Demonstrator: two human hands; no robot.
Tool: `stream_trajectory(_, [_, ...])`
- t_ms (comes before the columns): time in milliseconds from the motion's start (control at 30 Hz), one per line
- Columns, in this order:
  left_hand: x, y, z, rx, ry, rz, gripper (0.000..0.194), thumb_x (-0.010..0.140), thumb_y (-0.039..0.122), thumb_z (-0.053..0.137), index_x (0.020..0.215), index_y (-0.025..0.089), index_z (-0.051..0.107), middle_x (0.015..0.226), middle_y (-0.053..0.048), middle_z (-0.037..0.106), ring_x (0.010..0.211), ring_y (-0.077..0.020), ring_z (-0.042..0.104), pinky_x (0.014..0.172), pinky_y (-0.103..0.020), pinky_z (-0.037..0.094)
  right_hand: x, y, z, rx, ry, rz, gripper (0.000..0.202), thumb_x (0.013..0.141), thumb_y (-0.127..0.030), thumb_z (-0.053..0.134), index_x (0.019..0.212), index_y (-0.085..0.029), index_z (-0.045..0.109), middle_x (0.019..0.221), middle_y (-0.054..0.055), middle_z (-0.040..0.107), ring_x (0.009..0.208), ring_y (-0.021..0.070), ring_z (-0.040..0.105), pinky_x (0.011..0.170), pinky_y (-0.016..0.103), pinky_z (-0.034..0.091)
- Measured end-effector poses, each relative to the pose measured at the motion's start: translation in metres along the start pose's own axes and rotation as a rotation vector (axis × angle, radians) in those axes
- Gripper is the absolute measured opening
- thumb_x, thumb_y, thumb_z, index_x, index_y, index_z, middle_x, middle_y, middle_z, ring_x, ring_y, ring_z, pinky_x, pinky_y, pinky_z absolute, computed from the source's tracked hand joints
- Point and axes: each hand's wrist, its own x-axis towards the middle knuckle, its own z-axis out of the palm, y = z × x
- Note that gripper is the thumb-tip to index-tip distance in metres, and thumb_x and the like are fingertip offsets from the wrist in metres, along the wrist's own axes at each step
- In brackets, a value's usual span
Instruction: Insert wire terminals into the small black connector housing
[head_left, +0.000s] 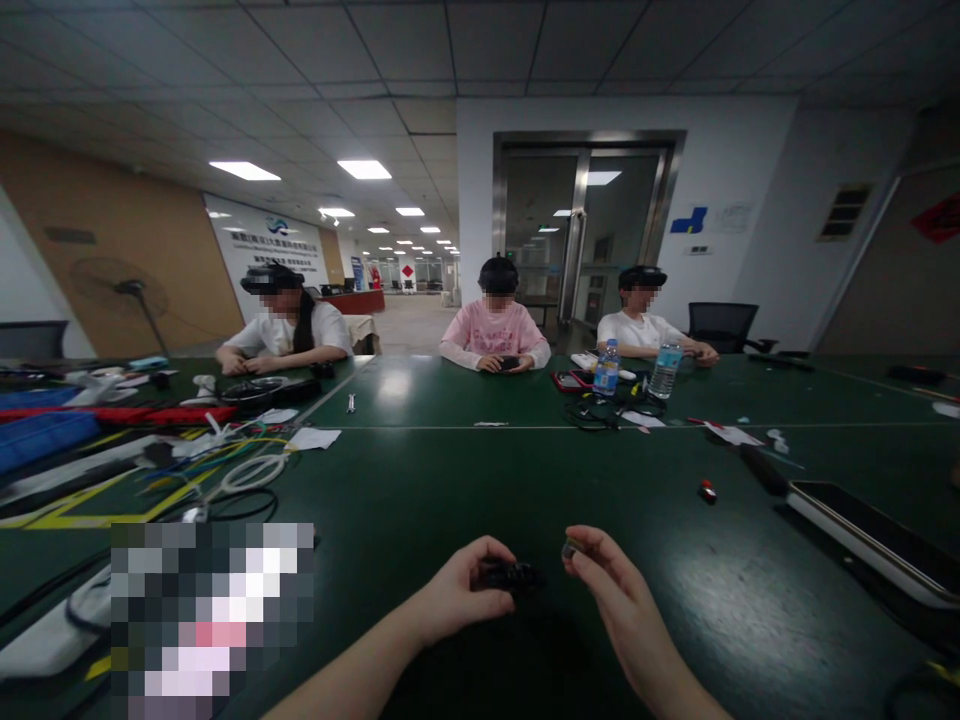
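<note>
Head view: our L hand [472,590] is curled round a small blk object [511,575], thumb on the near side, fingers over the far side, just above or on the green desk [420,500]; can't tell if it touches. The blk object sits near the bottom ctr, betw. our hands, its R end sticking out twd our R hand [609,580]. Our R hand pinches a small roundish piece [570,549] betw. thumb & fingertips, near the blk object but apart from it; too small & blurry for us to ID.

On our R we see a small red & silver item [707,491] & a flat dark-topped device [874,540] w/ a light edge. On our L: coiled white cable [255,473], a blue tray [45,441], white paper [313,438]. Further off, a small metal wrench [351,403] lies L of ctr, & 2 plastic bottles, one w/ blue label [606,368], the other clearer [665,370], stand R of ctr. Across from us sit 3 ppl w/ dark headsets; the middle person [496,325], in pink, holds a dark object [510,364].
</note>
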Motion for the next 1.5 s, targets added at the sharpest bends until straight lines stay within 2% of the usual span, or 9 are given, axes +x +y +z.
stream_trajectory(267, [0.0, 0.0, 0.001, -0.007, 0.009, -0.004, 0.039, 0.067, 0.017, 0.072, 0.099, 0.018, 0.052, 0.09, -0.001, 0.06, 0.079, -0.0154, 0.059, 0.068, -0.026, 0.041, 0.0, -0.011, 0.003, 0.194, 0.147, 0.001, 0.037, 0.06, -0.047, 0.074, 0.087, -0.023, 0.066, 0.088, 0.004, 0.063, 0.089, 0.0257, 0.056, 0.082, 0.04, 0.044])
stream_trajectory(567, [-0.002, 0.004, 0.001, 0.021, -0.003, -0.014, 0.036, 0.071, 0.014, 0.069, 0.103, 0.019, 0.053, 0.097, -0.003, 0.06, 0.087, -0.0182, 0.06, 0.079, -0.036, 0.045, 0.003, -0.01, -0.001, 0.357, 0.17, 0.021, 0.033, 0.059, -0.043, 0.077, 0.084, -0.023, 0.068, 0.083, 0.001, 0.061, 0.081, 0.0205, 0.054, 0.075, 0.034, 0.045])
stream_trajectory(867, [-0.001, 0.004, 0.002, -0.021, -0.008, -0.024, 0.036, 0.071, 0.012, 0.069, 0.101, 0.019, 0.053, 0.093, -0.002, 0.061, 0.083, -0.0159, 0.06, 0.078, -0.033, 0.045, 0.006, -0.012, -0.003, 0.409, 0.2, 0.05, 0.036, 0.057, -0.047, 0.078, 0.081, -0.022, 0.07, 0.075, 0.001, 0.061, 0.077, 0.0189, 0.054, 0.07, 0.032, 0.045])
stream_trajectory(1133, [0.0, 0.002, 0.001, -0.023, -0.002, -0.023, 0.038, 0.069, 0.013, 0.071, 0.101, 0.019, 0.053, 0.096, -0.002, 0.06, 0.081, -0.0147, 0.06, 0.076, -0.031, 0.045, 0.008, -0.011, -0.004, 0.441, 0.252, 0.075, 0.034, 0.054, -0.043, 0.079, 0.079, -0.021, 0.07, 0.075, 0.001, 0.061, 0.074, 0.0184, 0.055, 0.067, 0.03, 0.047])
stream_trajectory(1500, [0.0, 0.001, 0.0, -0.036, -0.02, -0.022, 0.039, 0.069, 0.016, 0.073, 0.102, 0.019, 0.052, 0.097, -0.003, 0.06, 0.082, -0.0152, 0.06, 0.074, -0.03, 0.044, 0.006, -0.011, -0.002, 0.451, 0.238, 0.075, 0.035, 0.056, -0.04, 0.079, 0.085, -0.023, 0.069, 0.078, 0.0, 0.062, 0.074, 0.0168, 0.055, 0.067, 0.029, 0.046])
